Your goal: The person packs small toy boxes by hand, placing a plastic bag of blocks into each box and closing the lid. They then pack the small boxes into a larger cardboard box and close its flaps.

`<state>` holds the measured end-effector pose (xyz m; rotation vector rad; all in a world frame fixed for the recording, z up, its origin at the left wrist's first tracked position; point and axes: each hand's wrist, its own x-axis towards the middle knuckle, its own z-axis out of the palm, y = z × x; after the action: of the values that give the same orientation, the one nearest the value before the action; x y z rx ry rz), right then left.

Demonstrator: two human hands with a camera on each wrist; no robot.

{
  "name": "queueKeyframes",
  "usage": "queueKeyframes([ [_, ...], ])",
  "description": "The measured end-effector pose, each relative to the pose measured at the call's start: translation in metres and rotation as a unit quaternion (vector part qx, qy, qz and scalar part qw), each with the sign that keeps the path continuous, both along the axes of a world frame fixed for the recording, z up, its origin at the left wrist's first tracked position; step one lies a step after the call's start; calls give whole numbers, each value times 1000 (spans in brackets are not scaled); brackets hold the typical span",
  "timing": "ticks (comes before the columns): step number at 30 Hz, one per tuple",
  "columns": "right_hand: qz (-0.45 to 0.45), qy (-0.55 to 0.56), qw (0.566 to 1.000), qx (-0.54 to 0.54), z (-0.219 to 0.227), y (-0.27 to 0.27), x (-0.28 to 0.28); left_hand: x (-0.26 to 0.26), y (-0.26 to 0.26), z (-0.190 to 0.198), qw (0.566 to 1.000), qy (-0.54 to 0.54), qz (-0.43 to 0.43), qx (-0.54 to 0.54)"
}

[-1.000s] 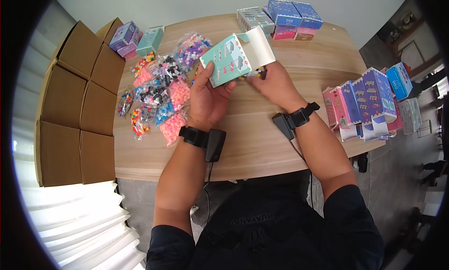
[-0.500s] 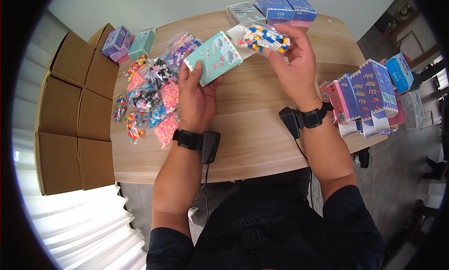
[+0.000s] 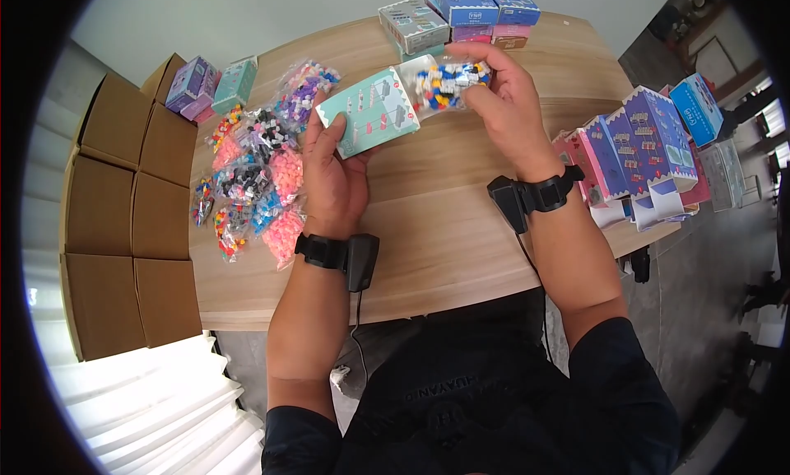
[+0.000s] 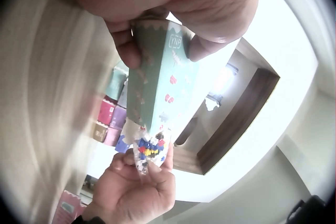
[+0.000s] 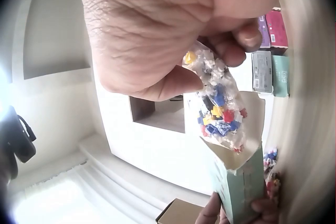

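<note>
My left hand (image 3: 336,174) grips a mint-green carton (image 3: 370,117), thumb across its printed face and fingers behind. Its end flap stands open toward the right. My right hand (image 3: 514,104) pinches a clear bag of small building bricks (image 3: 448,84), blue, white, yellow and red. In the right wrist view the lower end of the brick bag (image 5: 220,113) sits right at the mouth of the carton (image 5: 239,182), beside the raised flap. From the left wrist view, the carton (image 4: 163,77) hangs between left thumb and fingers, with the right hand (image 4: 139,187) holding the bag at its far end.
Several bags of coloured bricks (image 3: 255,174) lie left of the hands. Brown cardboard boxes (image 3: 99,203) line the table's left edge. Small cartons stand at the back left (image 3: 193,84), the back (image 3: 465,6) and the right side (image 3: 650,146) of the wooden table (image 3: 428,236).
The right hand came up from beneath the carton with the bag of bricks, then brought it left to the carton's open end. The left hand and carton shifted slightly left.
</note>
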<state>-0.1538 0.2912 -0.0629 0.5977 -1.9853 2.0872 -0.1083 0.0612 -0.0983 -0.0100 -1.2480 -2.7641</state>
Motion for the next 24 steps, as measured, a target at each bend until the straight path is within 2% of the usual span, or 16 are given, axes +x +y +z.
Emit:
queueKeyframes([
  [5,-69,18,997,8,-3,-4,1,0,-2,-2,1000,-10,-3,-17],
  [8,-44,-15,999,24,1,5,0,-4,-7,-9,1000,-12,9,6],
  [14,70,-86,994,1,0,11,-5,0,-2,0,1000,4,11,-6],
  [24,44,-46,995,79,6,11,0,3,2,3,999,-5,3,-34],
])
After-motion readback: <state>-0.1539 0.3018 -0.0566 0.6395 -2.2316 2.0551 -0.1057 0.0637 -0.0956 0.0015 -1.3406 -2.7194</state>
